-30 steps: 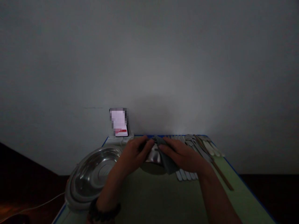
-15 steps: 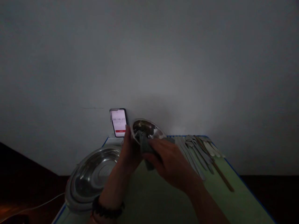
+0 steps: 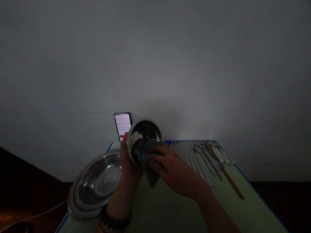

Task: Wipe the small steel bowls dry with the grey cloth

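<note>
A shiny metal bowl (image 3: 152,129) is held up above the table, tilted so that its inside faces me. My left hand (image 3: 128,163) grips it by the left side and from below; its fingertips are hidden behind the bowl. With my right hand (image 3: 170,165) I pinch a dark grey cloth (image 3: 150,173) and press it against the inner wall of the bowl. A corner of the cloth hangs down below the rim.
Large metal basins (image 3: 97,184), one seemingly inside another, stand at the left. Behind, a phone (image 3: 122,124) showing a timer leans on the wall (image 3: 194,64). Several knives (image 3: 191,158), spoons (image 3: 198,149), white-handled cutlery (image 3: 220,154) and brown chopsticks (image 3: 232,183) lie on the green table (image 3: 170,210).
The bowl has turned to face me more and shifted slightly left. My right hand has moved a little left with the cloth, which now sits lower in the bowl.
</note>
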`<action>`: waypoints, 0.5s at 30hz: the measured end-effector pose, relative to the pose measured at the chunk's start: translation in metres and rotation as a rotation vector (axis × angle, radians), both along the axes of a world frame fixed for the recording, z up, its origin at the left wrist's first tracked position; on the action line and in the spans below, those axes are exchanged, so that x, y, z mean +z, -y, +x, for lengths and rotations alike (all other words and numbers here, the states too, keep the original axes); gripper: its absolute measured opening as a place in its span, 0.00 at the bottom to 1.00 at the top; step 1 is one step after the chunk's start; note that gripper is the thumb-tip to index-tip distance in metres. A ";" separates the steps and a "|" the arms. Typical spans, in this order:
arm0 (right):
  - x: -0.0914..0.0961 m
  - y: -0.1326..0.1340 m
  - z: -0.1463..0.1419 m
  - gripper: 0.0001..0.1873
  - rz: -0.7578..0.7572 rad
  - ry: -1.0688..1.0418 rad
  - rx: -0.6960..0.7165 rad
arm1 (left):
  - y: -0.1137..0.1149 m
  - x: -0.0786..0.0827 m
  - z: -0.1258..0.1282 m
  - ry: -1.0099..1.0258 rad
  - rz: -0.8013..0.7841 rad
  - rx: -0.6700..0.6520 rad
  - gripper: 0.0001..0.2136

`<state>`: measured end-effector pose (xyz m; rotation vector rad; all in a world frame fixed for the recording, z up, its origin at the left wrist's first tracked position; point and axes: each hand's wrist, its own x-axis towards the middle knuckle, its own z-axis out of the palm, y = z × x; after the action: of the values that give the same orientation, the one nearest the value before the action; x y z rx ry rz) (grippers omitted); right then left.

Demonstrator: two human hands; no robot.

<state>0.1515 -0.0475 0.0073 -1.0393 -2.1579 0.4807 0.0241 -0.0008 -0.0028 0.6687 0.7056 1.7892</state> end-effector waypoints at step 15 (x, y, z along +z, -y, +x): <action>0.010 0.025 -0.010 0.21 -0.073 0.080 0.006 | 0.001 0.003 -0.001 -0.076 0.006 0.086 0.13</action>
<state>0.1419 -0.0727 0.0171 -1.1089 -2.2294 0.5323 0.0227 -0.0021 0.0003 0.7224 0.7912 1.8530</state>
